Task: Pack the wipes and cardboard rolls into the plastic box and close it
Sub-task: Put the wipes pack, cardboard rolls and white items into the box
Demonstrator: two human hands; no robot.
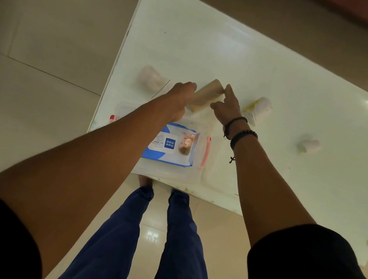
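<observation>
Dim, warm indoor light, greenish cast on white table point(275, 65). Overhead lamp glare spot far right of tabletop, 2nd reflection on glossy floor point(153, 235). Left hand point(180, 99), right hand point(228, 105) & cardboard roll point(207, 95) motion-blurred. Wide-angle bends edges, corners dark.

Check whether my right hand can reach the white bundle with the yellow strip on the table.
Probably yes: the white bundle lies just beside the right hand, nothing between them, though that hand holds the cardboard roll.

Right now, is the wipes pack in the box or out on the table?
In: the blue wipes pack lies flat within the clear plastic box, between its red latches.
</observation>
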